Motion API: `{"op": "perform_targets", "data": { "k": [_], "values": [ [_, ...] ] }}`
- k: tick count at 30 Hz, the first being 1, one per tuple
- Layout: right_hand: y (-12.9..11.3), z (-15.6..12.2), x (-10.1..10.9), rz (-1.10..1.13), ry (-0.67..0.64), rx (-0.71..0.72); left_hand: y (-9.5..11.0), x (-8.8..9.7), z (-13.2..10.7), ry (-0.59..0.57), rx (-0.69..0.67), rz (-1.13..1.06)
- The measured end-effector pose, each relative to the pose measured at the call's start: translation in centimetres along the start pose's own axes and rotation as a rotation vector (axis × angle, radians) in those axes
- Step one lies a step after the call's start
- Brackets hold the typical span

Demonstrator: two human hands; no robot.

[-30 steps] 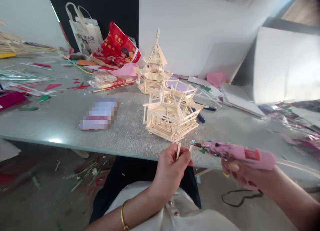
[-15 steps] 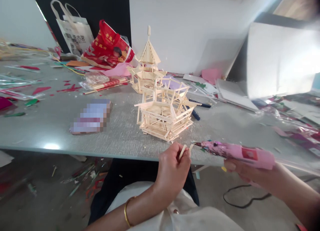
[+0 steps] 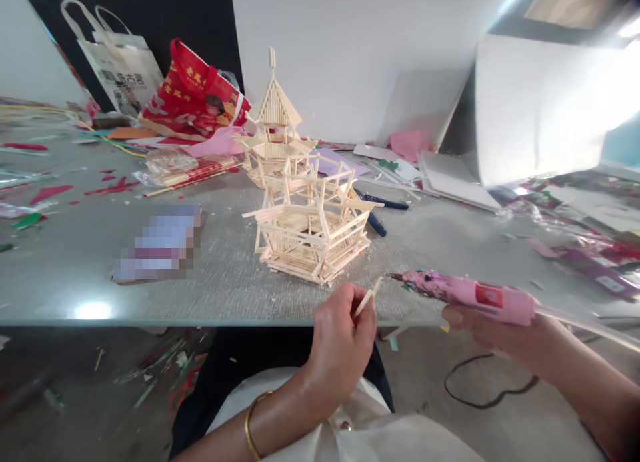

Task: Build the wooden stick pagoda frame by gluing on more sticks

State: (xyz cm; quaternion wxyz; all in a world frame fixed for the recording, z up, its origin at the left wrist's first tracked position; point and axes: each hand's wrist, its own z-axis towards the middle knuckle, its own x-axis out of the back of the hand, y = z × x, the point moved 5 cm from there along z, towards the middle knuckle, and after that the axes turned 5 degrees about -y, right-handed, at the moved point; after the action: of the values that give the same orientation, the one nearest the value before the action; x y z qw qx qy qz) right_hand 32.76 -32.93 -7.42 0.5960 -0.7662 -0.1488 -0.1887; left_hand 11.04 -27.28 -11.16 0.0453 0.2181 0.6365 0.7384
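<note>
My left hand (image 3: 345,339) pinches short thin wooden sticks (image 3: 365,303) at the table's front edge. A pink hot glue gun (image 3: 467,295) lies in the grip of my right hand (image 3: 493,332), its dark nozzle pointing left, a small gap from the tip of the sticks. Just beyond my left hand stands an open hexagonal frame (image 3: 315,235) built of wooden sticks. Behind it rises a pagoda-like stick tower (image 3: 275,115) with a pointed roof; the frame hides its lower part.
A phone (image 3: 160,243) lies on the left of the table. Dark-handled pliers (image 3: 383,202) rest behind the frame. Bundled sticks (image 3: 200,171), a red bag (image 3: 197,92) and a white tote (image 3: 120,69) sit farther back. Paper scraps and white boards (image 3: 453,179) cover the right rear.
The view has shifted, so the table things appear farther left. The glue gun's nozzle has drawn slightly away from the sticks' tip. Both hands keep their hold.
</note>
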Motion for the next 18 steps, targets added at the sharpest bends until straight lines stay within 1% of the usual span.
{"op": "perform_targets", "data": {
  "k": [2,3,5,7,10,13,16,18],
  "values": [
    [-0.6,-0.1,0.2,-0.102,0.031,0.017,0.0,-0.1,0.1,0.01,0.012,-0.023],
    [-0.7,-0.1,0.3,-0.113,0.047,0.003,0.0,-0.1,0.3,0.013,0.018,-0.034],
    [-0.6,-0.2,0.4,-0.073,0.056,-0.054,0.0,-0.3,0.6,0.004,0.028,-0.076],
    [-0.3,-0.2,0.6,-0.026,0.034,-0.083,0.1,-0.7,1.0,-0.027,0.044,-0.137],
    [0.4,0.2,1.0,0.086,-0.027,-0.069,0.4,-1.4,1.8,-0.075,0.065,-0.193],
    [1.3,0.5,1.3,0.266,-0.114,-0.049,1.0,-2.1,2.7,-0.099,0.039,-0.146],
    [2.0,0.6,1.7,0.403,-0.169,-0.018,1.7,-2.5,3.6,-0.094,0.006,-0.073],
    [2.4,0.6,1.9,0.467,-0.181,-0.008,2.1,-2.6,4.0,-0.07,-0.009,-0.042]
  ]
}}
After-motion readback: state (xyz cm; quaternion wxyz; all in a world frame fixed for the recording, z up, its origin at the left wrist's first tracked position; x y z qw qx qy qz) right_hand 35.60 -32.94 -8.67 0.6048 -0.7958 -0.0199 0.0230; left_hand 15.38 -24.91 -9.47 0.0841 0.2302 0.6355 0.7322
